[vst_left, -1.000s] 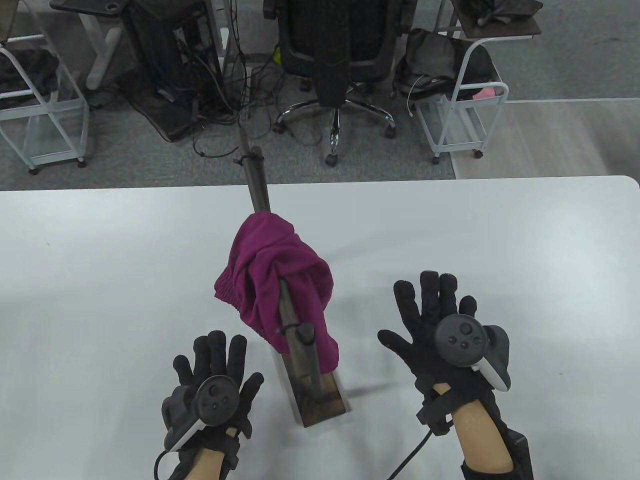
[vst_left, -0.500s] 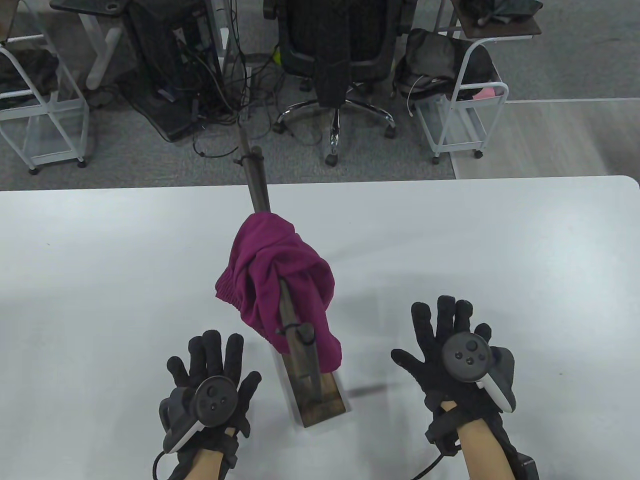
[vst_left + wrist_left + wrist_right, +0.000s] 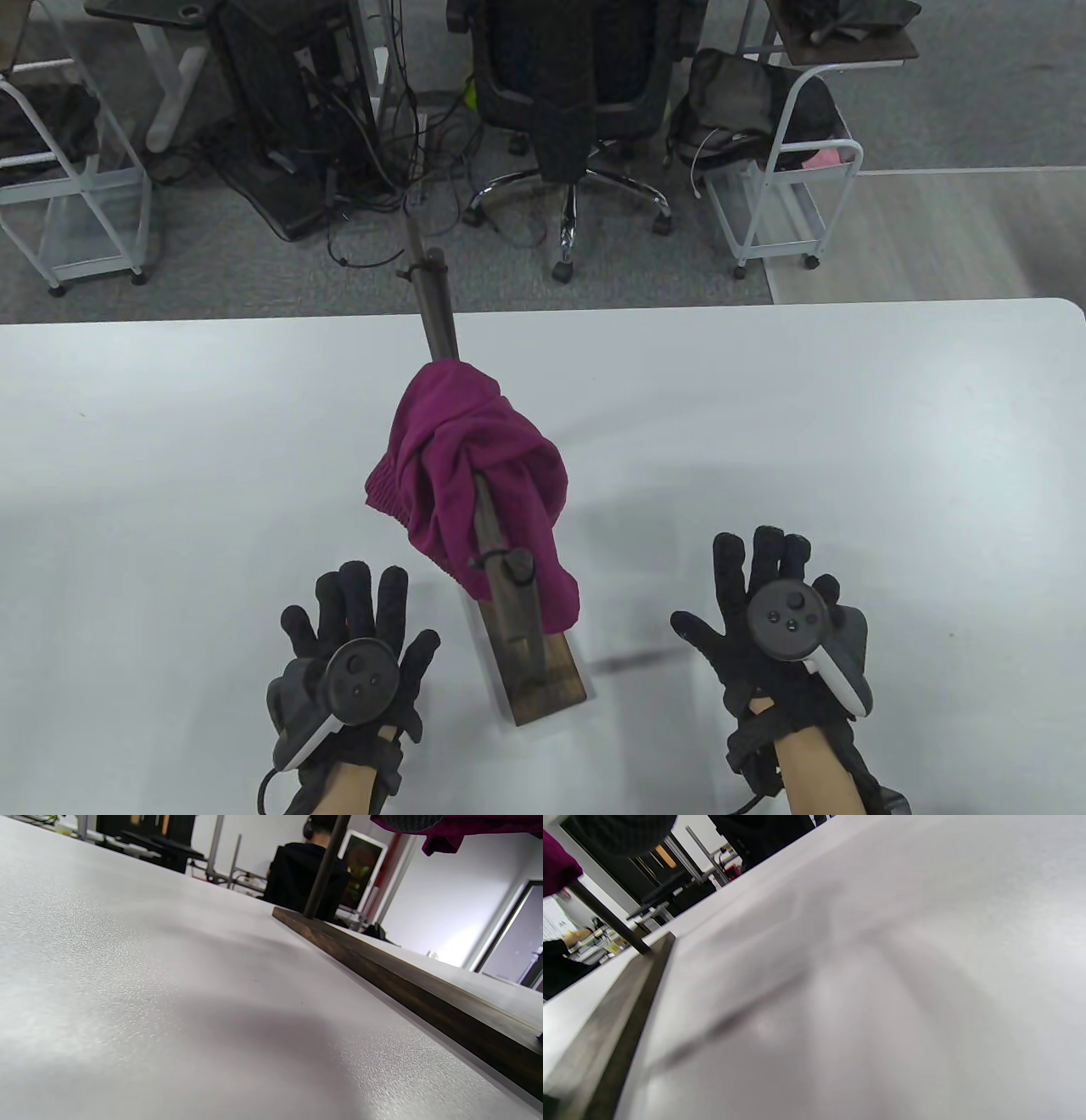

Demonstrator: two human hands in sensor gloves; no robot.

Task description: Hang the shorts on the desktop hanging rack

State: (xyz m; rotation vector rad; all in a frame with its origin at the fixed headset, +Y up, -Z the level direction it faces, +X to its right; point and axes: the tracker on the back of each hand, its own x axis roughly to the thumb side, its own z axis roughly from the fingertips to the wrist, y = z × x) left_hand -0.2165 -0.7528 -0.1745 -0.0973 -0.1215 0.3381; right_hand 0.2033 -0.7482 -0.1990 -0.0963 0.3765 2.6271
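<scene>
Magenta shorts (image 3: 475, 475) hang draped over the top bar of a dark wooden desktop rack (image 3: 441, 323) in the middle of the white table. The rack's base (image 3: 551, 683) lies between my hands. My left hand (image 3: 361, 632) is flat with fingers spread, left of the base, holding nothing. My right hand (image 3: 768, 603) is flat with fingers spread, right of the base, holding nothing. The left wrist view shows the base (image 3: 407, 984), an upright post (image 3: 324, 870) and a shorts edge (image 3: 458, 827). The right wrist view shows the base (image 3: 615, 1018) and a bit of shorts (image 3: 555, 866).
The white table (image 3: 848, 407) spreads wide on both sides of the rack. Beyond its far edge stand an office chair (image 3: 577, 85), white wire carts (image 3: 780, 170) and cables on the floor.
My right hand has drawn back toward the table's near edge and slightly right. My left hand has drawn back a little. The shorts and rack have not moved.
</scene>
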